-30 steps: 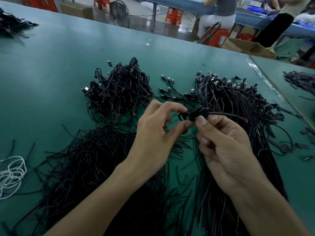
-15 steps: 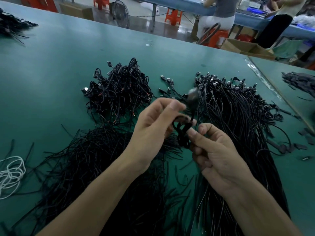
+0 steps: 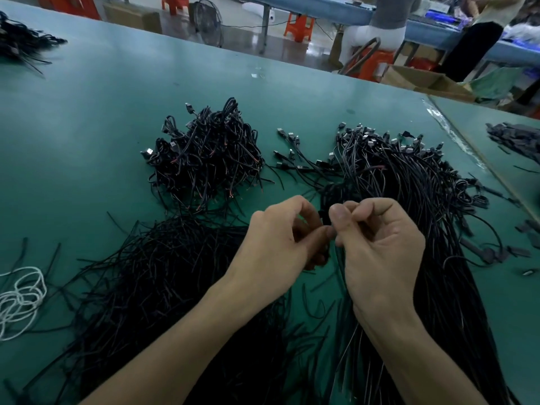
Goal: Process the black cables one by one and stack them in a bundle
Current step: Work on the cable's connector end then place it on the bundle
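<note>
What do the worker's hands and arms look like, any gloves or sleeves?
No gloves: the left hand and right hand are bare, with no rings to be seen. The left forearm and right forearm are bare too, with no watch, band or sleeve in view down to the picture's edge.

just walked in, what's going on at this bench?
A person is working one black cable above the green table. The left hand and right hand both pinch it, close together. Beyond the left hand lies a heap of coiled cables. To the right is a long spread of straight cables with plugs at the far end. The held cable is not yet on the heap.
</note>
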